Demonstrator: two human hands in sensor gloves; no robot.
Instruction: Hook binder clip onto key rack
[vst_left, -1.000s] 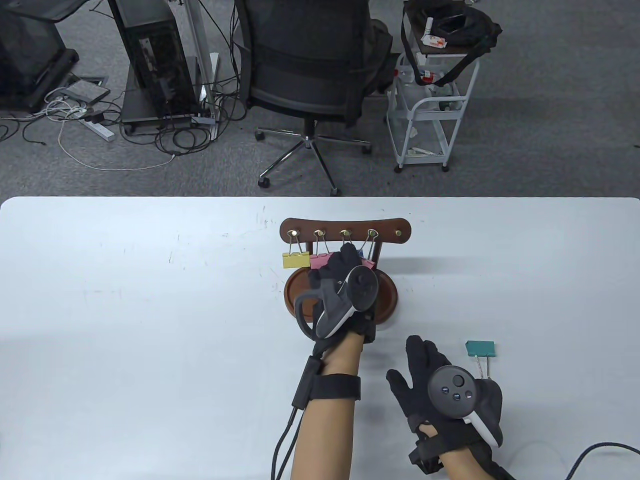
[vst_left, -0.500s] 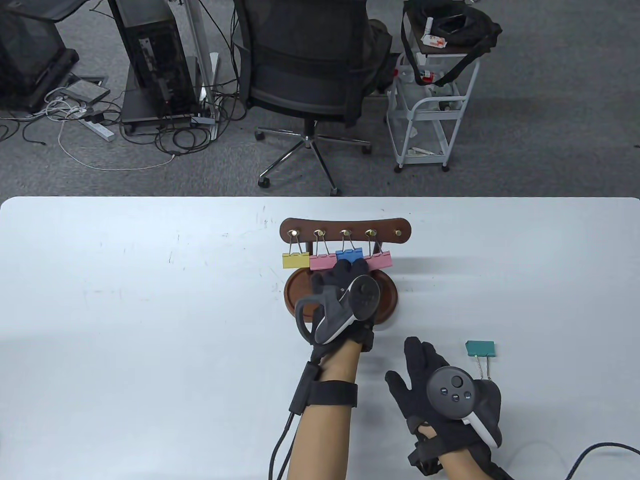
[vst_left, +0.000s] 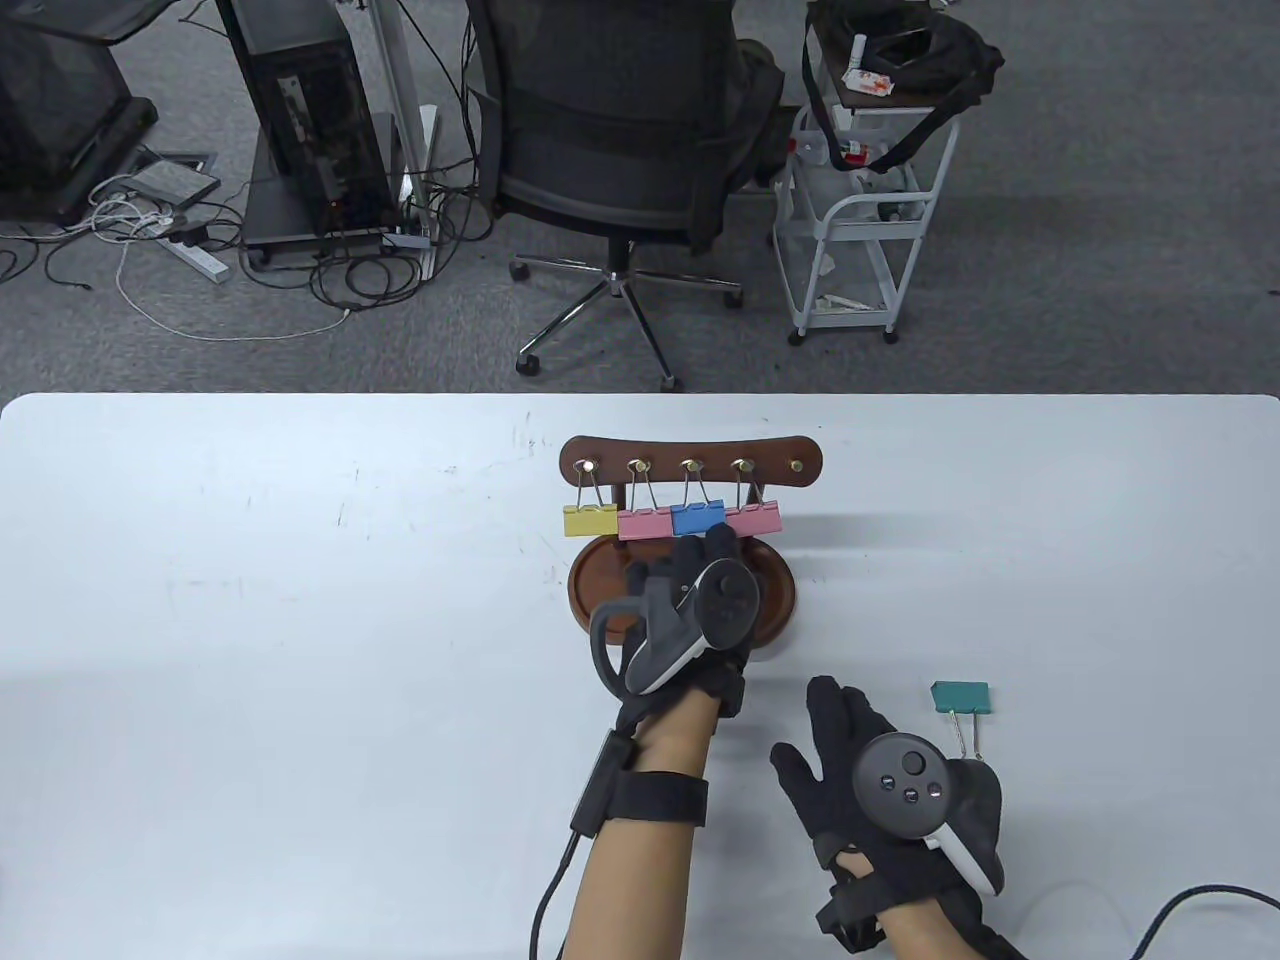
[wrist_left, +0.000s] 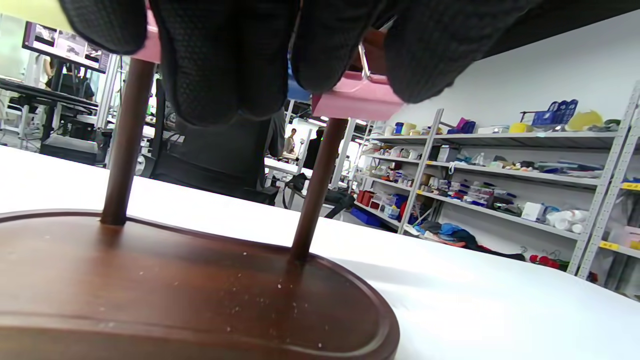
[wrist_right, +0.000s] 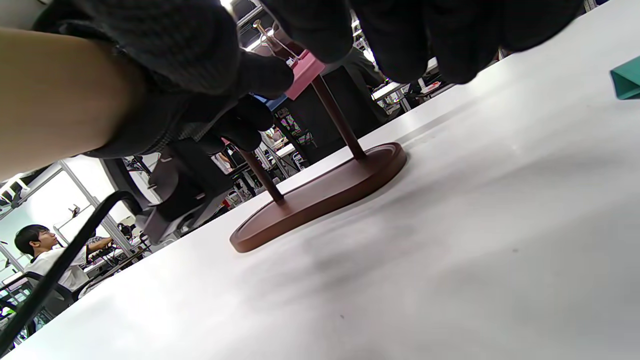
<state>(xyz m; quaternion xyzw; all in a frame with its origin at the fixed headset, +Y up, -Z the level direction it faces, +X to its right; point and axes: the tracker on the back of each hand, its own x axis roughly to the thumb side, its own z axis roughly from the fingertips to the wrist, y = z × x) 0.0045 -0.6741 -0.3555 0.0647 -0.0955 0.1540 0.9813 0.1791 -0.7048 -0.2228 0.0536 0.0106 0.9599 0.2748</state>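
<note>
Teal clip (vst_left: 960, 697) lies on the table (vst_left: 300, 650) just beside the right hand (vst_left: 890, 780) — flat, fingers spread, holding nothing — while four clips hang on the rack (vst_left: 690, 465), left hand (vst_left: 685, 610) below them, grip unclear — next: pinch teal, hook last peg.

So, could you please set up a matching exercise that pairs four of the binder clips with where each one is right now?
Things:
1. yellow clip
2. blue clip
3. green clip
4. pink clip beside the yellow one

Places:
A. lying on the table, beside the right hand
B. first hook from the left of the key rack
C. second hook from the left
D. third hook from the left

Pairs: 1-B, 2-D, 3-A, 4-C
</note>
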